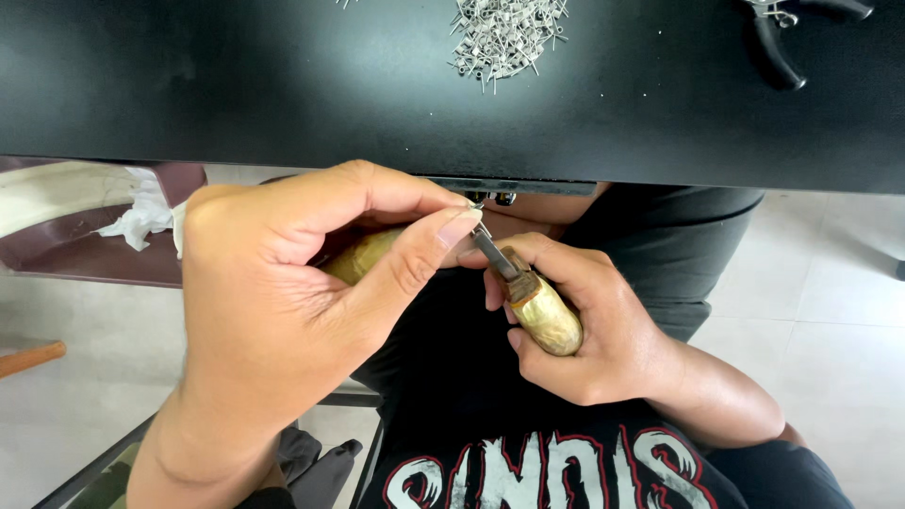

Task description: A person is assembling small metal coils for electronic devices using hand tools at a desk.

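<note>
My right hand (589, 316) grips a small tool with a yellowish wooden handle (545, 316) and a thin metal blade (492, 253) that points up and left. My left hand (283, 292) is in front of my lap, thumb and forefinger pinched together at the blade's tip on something too small to make out. A second yellowish wooden piece (363, 254) shows behind the left hand's fingers. Both hands are just below the front edge of a black table (236, 85).
A heap of small metal pins (504, 36) lies on the black table at the far middle. Black-handled pliers (787, 38) lie at the far right. White crumpled cloth (141, 217) sits on a dark surface at left. The floor is pale tile.
</note>
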